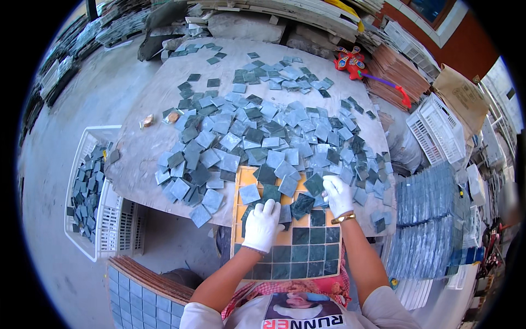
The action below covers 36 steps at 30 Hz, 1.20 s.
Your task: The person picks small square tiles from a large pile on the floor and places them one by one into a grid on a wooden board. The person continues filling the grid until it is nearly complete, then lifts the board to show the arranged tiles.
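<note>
Both my hands wear white gloves and work over a yellow-orange grid tray at the table's near edge. Square dark green stone tiles fill its near rows; looser tiles lie askew across its far part. My left hand bends down over loose tiles left of the tray's middle, fingers closed and their tips hidden. At the tray's right edge, my right hand is closed, fingertips at the edge of a tilted dark green tile. A heap of loose grey-green tiles spreads just beyond the tray.
The pale table has small wrapped items and a red toy on it. A white crate of tiles stands left. Tiled sheets are stacked lower left, wrapped tile stacks right. White crates and brown panels stand far right.
</note>
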Available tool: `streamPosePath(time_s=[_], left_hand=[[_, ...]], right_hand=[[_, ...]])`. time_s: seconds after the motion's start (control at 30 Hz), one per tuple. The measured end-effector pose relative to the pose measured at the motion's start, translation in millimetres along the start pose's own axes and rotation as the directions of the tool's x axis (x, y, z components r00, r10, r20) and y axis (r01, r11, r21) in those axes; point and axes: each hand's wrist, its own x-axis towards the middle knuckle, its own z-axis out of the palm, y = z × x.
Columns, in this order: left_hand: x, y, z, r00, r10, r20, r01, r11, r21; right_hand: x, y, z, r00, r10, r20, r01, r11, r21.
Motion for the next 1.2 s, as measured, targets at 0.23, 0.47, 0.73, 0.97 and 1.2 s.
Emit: streamPosePath(time_s=[0.23, 0.47, 0.73, 0.97, 1.2], left_hand=[[21.2, -10.8, -1.6, 0.991, 0.088, 0.102, -0.092, 0.995, 0.035], [-1.1, -33.6, -27.2, 0.995, -0.049, -0.091, 0.014, 0.938, -0.345], [-109.0, -63.7, -50.9, 0.984, -0.157, 0.083, 0.175, 0.938, -0.301], [-137.9, -58.0, -47.8, 0.974, -0.227, 0.021, 0.224, 0.937, -0.268], [-128.2, -65.1, -40.6, 0.981, -0.195, -0.019, 0.186, 0.959, -0.212]], right_hand=[[-64.8, -13.2, 2.5, 0.964, 0.094, 0.247, -0.041, 0.977, -0.211], [-112.5, 20.4, 34.2, 0.852, -0.100, 0.514, 0.402, 0.753, -0.520], [-126.7, 12.2, 39.0, 0.692, -0.270, 0.670, 0.705, 0.456, -0.544], [-112.1, -1.3, 53.6, 0.840, -0.176, 0.514, 0.523, 0.517, -0.678], [-111.4, -22.3, 124.7, 0.760, -0.253, 0.599, 0.646, 0.394, -0.654]])
